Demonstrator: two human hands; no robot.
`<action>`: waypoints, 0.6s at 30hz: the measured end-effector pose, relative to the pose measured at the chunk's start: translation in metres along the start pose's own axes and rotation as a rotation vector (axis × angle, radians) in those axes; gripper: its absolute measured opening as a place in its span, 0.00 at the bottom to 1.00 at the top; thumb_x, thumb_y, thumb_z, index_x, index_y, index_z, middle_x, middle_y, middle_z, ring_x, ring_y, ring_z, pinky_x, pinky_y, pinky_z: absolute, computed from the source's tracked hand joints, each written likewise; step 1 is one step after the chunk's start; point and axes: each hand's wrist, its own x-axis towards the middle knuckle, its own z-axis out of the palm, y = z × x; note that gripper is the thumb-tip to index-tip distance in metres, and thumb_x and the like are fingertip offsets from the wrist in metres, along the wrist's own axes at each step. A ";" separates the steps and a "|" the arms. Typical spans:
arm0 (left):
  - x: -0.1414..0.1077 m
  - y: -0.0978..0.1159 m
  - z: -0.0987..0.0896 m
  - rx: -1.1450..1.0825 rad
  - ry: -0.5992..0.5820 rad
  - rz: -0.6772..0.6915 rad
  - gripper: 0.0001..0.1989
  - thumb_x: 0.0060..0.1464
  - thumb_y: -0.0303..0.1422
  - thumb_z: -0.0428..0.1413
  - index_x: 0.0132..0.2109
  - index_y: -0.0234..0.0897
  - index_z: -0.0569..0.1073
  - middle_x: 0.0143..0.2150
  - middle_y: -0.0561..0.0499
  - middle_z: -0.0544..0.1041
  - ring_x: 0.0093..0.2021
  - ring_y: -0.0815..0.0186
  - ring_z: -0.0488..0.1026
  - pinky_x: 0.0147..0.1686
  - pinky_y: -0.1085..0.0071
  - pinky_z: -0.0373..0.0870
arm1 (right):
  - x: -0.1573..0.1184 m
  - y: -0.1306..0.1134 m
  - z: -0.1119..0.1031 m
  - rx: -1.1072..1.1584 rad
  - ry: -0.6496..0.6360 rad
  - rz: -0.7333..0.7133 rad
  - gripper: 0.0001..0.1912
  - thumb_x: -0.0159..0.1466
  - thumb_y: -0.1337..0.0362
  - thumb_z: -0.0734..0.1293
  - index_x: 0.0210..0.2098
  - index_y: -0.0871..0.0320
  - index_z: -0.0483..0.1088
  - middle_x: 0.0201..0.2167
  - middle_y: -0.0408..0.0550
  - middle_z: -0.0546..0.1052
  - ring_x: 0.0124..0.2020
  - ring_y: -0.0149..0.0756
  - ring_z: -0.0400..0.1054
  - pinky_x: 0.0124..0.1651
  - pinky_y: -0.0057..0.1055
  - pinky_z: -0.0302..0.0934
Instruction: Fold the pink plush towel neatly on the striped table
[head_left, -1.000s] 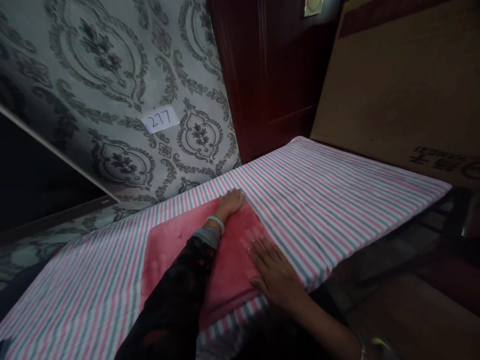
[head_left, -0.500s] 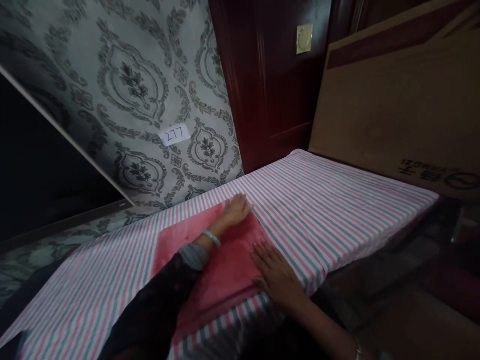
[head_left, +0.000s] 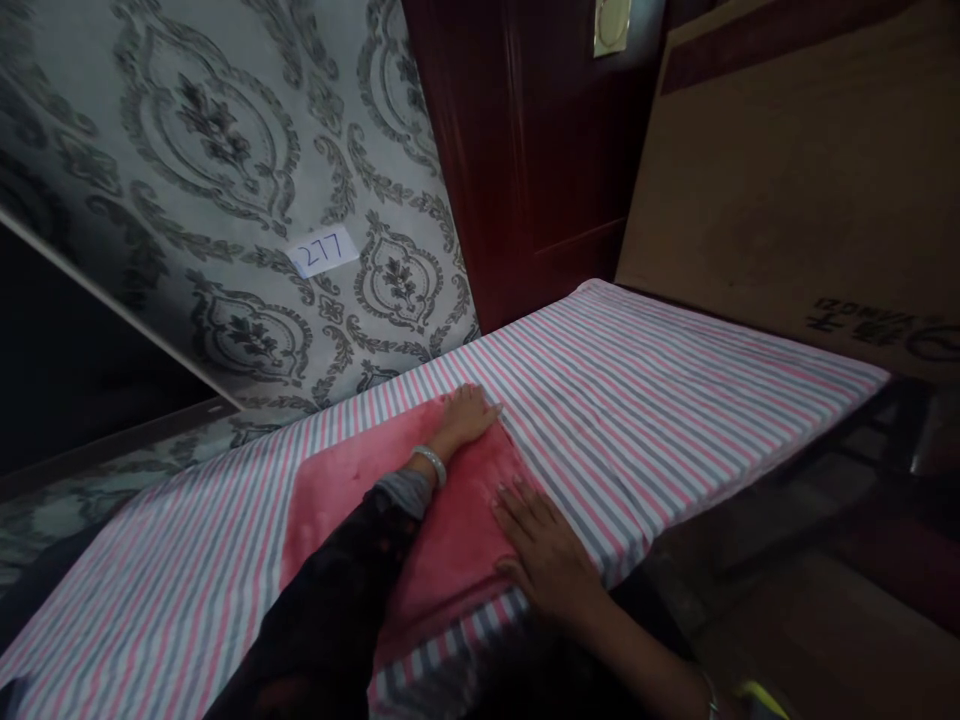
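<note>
A pinkish-red folded cloth with a soft, plush look lies flat across a striped sheet. My left hand rests palm down on the cloth's far right corner, fingers laid out and thumb apart. A bracelet circles that wrist, below a dark sleeve with a grey cuff. Nearer to me, my right hand is spread over the cloth's right edge, its fingertips on the cloth. Neither hand holds anything. Part of the cloth's left side is hidden under my left forearm.
Behind the surface stands a patterned wall with a paper label reading 277. A dark red wooden panel and a large cardboard box are at the back right. A black panel is at the left.
The camera view has tilted and shifted slightly, so the wall label sits further left and higher. Both hands stay on the cloth in nearly the same places.
</note>
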 end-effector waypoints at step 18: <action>0.008 -0.034 -0.023 -0.163 0.132 -0.059 0.31 0.66 0.46 0.37 0.70 0.33 0.52 0.73 0.39 0.51 0.73 0.56 0.45 0.68 0.52 0.42 | 0.000 0.002 -0.001 0.058 -0.017 0.052 0.28 0.69 0.56 0.61 0.65 0.60 0.60 0.66 0.54 0.63 0.70 0.50 0.47 0.64 0.52 0.54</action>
